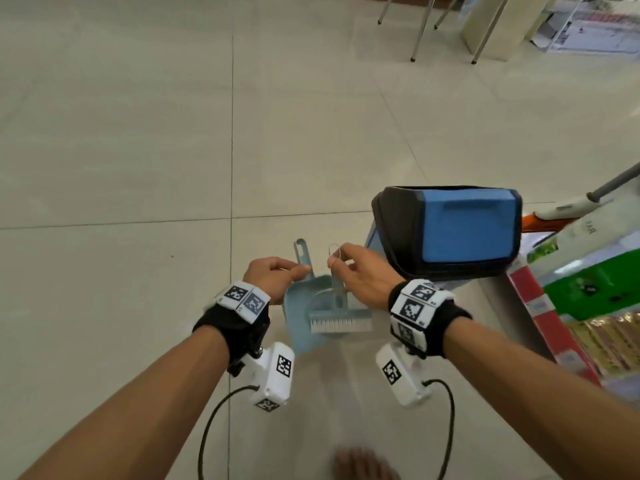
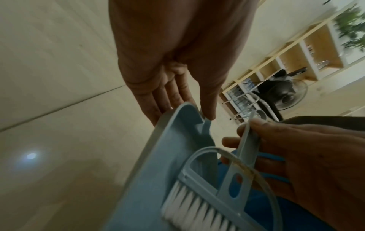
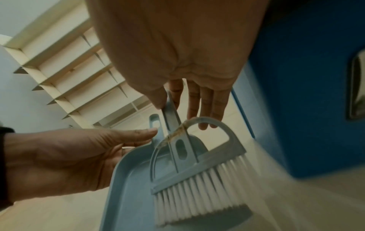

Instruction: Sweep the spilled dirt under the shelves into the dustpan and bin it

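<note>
Left hand [image 1: 273, 277] pinches the dustpan [image 1: 300, 317] by its handle; right hand [image 1: 363, 271] pinches the brush [image 1: 341, 315] handle, beside the bin [image 1: 450, 230]. Both look light, stiff plastic; grip handles.

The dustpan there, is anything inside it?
A small brush hangs over the pale blue dustpan, pinched by the right hand. The pan's visible floor looks bare of dirt. The part behind the white bristles is hidden.

No text reads clearly; the shelf packages' [image 1: 588, 282] print seems too blurred.
</note>
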The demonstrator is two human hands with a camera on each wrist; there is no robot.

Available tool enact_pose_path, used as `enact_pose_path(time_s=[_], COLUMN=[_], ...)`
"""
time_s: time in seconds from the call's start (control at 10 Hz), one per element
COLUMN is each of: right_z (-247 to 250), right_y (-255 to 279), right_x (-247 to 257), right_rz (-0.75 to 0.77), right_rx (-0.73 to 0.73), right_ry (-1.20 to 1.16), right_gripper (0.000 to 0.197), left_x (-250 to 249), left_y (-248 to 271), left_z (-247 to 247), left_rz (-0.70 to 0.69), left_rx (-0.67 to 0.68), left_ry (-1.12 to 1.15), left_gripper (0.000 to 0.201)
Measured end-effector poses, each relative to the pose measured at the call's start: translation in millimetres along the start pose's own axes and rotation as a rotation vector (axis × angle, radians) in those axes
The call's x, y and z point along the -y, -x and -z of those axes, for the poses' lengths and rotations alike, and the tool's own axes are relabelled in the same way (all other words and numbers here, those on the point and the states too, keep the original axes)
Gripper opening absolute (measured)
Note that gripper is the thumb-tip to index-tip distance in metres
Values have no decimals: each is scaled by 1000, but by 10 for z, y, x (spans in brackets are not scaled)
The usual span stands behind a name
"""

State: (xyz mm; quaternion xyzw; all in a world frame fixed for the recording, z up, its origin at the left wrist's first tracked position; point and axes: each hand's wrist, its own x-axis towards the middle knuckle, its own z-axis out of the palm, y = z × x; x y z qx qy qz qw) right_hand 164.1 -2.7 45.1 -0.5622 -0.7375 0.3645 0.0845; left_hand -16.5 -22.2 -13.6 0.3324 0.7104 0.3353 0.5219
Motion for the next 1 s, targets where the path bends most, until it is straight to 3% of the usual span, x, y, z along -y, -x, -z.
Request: enact_pose_path(time_s=[0.3,0.5,0.8,1.0], right_z=[-678,-819,-759,-403], right_y=[-574,-803,-717,-565], right_x=[-655,-797,-647,-87], right_rz=[-266,-402,-421,-333], right_rx=[-36,-143,-49,-84], right_ry=[-116,-163,-77,12], right_gripper=[24,27,50,60], left_x=[524,592,455,10], left_y=[-576,-762,-677,-303], left_z=[-353,-478,-440,108], left_rz=[84,43,-4,-93], left_rx=[-41,-173,-105,-135], left_ry=[-84,-166,-313,-395], left_gripper=[12,28,49,52])
